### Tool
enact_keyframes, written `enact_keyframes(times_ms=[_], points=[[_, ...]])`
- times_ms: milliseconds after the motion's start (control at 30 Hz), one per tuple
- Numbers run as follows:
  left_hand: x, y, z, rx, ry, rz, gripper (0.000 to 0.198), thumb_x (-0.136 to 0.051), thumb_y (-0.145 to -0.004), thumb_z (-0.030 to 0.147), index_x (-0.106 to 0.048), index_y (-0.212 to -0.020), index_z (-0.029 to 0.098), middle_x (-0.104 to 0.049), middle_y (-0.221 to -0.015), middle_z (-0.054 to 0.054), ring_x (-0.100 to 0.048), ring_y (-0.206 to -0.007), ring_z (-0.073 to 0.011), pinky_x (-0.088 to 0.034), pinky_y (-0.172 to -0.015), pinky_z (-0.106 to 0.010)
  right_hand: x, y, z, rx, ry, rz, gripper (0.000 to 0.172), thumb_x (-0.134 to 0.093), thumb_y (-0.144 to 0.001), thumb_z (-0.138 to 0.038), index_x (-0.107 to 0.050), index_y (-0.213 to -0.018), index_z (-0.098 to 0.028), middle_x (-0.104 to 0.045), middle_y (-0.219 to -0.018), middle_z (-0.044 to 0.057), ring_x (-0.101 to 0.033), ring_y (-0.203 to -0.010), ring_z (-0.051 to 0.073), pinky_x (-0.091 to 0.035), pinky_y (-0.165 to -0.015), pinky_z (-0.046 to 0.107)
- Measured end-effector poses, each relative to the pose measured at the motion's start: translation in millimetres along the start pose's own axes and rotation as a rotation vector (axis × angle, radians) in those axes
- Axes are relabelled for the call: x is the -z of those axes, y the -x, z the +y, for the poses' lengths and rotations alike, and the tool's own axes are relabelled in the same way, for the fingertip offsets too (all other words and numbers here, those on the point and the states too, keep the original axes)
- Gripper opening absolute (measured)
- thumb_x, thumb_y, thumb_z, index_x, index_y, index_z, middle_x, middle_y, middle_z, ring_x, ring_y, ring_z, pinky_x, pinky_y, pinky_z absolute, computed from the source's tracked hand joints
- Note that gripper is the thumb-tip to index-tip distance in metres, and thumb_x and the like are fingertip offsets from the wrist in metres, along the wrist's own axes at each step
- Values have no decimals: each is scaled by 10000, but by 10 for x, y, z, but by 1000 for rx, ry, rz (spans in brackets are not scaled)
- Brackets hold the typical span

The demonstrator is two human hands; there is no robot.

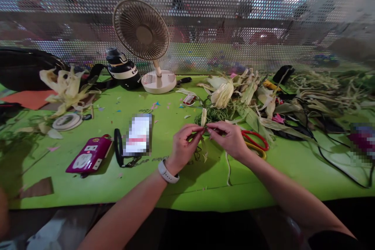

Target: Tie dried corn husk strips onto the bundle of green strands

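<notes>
My left hand [186, 142], with a pale band on the wrist, pinches a small pale strip of corn husk [204, 117] that stands up from the fingertips. My right hand [230, 137] comes in from the other side, thumb and forefinger pinched together close to the strip's base. What lies between those right fingertips is too small to make out. Thin pale ends dangle below the fingers. Just behind both hands sits a tangle of green strands [218, 111], with a bundled pale husk flower [222, 94] beyond it. Red-handled scissors [258, 140] lie beside my right hand.
A phone [137, 134] and a purple power strip [89, 154] lie at left. Further back stand a fan [158, 82], a dark bottle [124, 72] and another husk flower [66, 88]. Loose husks [269, 101] and a black cable [336, 164] cover the right. A perforated screen [219, 39] closes the back.
</notes>
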State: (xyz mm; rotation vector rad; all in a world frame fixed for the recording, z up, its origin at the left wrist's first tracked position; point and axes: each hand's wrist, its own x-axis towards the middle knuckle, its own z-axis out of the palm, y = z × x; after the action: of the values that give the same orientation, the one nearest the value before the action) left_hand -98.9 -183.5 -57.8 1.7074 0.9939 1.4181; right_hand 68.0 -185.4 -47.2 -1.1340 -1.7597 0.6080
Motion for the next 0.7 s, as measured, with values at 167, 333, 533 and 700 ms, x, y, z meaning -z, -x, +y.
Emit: enact_keyframes(times_ms=[167,333,533,700], points=[[5,2,11,-28,-31,-3,134,-640,-796,197,-722,-902,195,-675,-907,-57,-637,-806,-138,-532,-728,-245,-3,0,9,-42,-38,-35,185,-602,-815,-259,-719,-941,-188,-696,-791,59,-630,-634,149,-534,-581,279],[3,11,-27,-57,-19,-16,140,-639,-798,202,-712,-916,179,-673,-916,-61,-644,-813,-135,-543,-711,-241,-8,0,14,-40,-22,-14,150,-602,-806,-234,-711,-886,-171,-695,-751,48,-633,-621,144,-523,-578,264],[-17,22,-62,-18,2,-14,152,-643,-794,239,-701,-916,168,-677,-924,-74,-655,-834,-156,-561,-718,-269,-4,5,13,-95,-24,15,107,-596,-779,-212,-674,-832,-162,-680,-724,37,-623,-605,135,-518,-583,256],[-27,23,-55,100,46,3,165,-656,-785,257,-692,-914,162,-687,-911,-73,-656,-836,-166,-558,-699,-268,-3,4,-6,-160,-77,-37,80,-602,-751,-217,-644,-798,-167,-648,-679,18,-582,-580,120,-480,-544,239]])
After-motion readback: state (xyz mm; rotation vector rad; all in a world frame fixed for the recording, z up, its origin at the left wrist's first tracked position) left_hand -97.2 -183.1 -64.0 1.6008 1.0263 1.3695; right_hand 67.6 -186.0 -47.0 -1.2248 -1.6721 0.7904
